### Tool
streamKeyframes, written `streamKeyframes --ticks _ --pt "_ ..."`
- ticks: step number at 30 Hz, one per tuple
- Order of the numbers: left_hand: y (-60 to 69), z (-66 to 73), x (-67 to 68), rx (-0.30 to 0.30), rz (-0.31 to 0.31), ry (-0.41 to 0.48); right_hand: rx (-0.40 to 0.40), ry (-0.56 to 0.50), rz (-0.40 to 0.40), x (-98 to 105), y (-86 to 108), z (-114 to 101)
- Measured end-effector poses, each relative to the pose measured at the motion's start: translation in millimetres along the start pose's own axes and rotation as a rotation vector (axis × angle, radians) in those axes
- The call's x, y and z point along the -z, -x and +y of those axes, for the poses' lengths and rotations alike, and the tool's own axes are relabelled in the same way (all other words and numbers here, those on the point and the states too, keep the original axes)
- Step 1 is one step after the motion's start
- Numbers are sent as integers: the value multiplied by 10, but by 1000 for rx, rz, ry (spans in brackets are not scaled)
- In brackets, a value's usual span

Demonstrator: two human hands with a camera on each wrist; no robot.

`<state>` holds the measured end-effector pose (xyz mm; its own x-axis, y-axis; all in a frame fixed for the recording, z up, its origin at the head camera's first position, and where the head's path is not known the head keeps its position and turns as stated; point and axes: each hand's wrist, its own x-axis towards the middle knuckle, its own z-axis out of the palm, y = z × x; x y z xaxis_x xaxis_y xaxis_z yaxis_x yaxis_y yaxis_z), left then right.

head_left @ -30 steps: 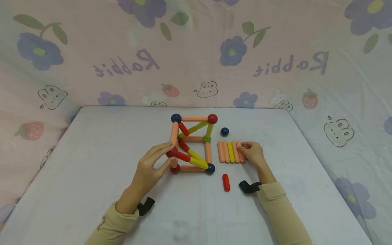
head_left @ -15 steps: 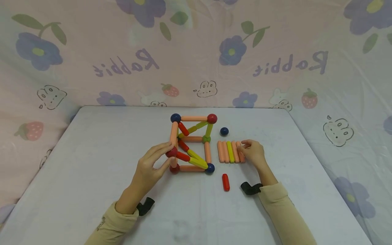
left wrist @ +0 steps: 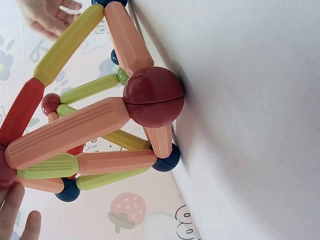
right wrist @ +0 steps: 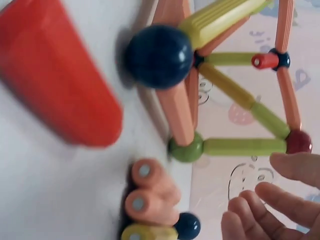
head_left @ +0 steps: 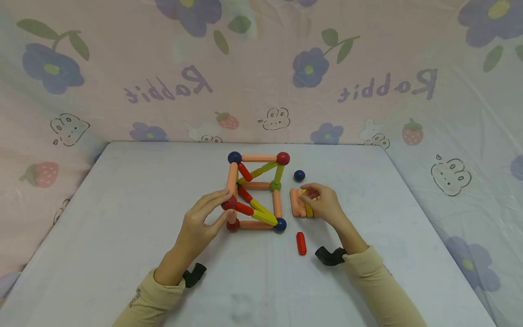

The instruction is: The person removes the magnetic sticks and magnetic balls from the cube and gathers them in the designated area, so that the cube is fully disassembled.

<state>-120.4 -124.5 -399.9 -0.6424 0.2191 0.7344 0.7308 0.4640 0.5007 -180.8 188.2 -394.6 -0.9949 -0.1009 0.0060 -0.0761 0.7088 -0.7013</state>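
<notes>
Beige sleeves [head_left: 157,288] nearest, a dark wrist piece [head_left: 330,257] jutting out by each cuff. Next, loose red rod [head_left: 301,243] flat on white table [head_left: 122,213]; long axis runs away from the person, far end leaning slightly left.

Left hand [head_left: 200,222] grips the upper red ball [head_left: 231,202] of the ball-and-rod frame [head_left: 257,185], thumb on one side, fingers on the other. Frame stands on the table ahead of the person, between the hands. Its front bottom orange rod [head_left: 256,225] lies left-right, from lower red ball [head_left: 233,225] to front blue ball [head_left: 280,225]. From the gripped ball, a red-and-yellow diagonal slants down right to that same blue ball.

Right hand [head_left: 324,203] hovers over the row of rods [head_left: 294,203] right of the frame, fingers loosely bent, thumb apart, nothing in the grasp. Row lies side by side, long axes pointing away from the person; two orange, then yellow, the rest partly under the hand.

Loose blue ball [head_left: 299,175] just beyond the row. Frame's back top rod [head_left: 259,158] runs left-right, blue ball to red. Printed curtain [head_left: 253,59] behind, flowers and rabbits.
</notes>
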Motion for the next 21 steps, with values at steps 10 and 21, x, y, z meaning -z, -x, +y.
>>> streamKeyframes --ticks 10,21 --pt "-8 9 -5 -6 10 -12 188 -105 20 -188 7 -341" --pt "-11 1 -11 -21 23 -12 288 -177 9 -462 -182 -678"
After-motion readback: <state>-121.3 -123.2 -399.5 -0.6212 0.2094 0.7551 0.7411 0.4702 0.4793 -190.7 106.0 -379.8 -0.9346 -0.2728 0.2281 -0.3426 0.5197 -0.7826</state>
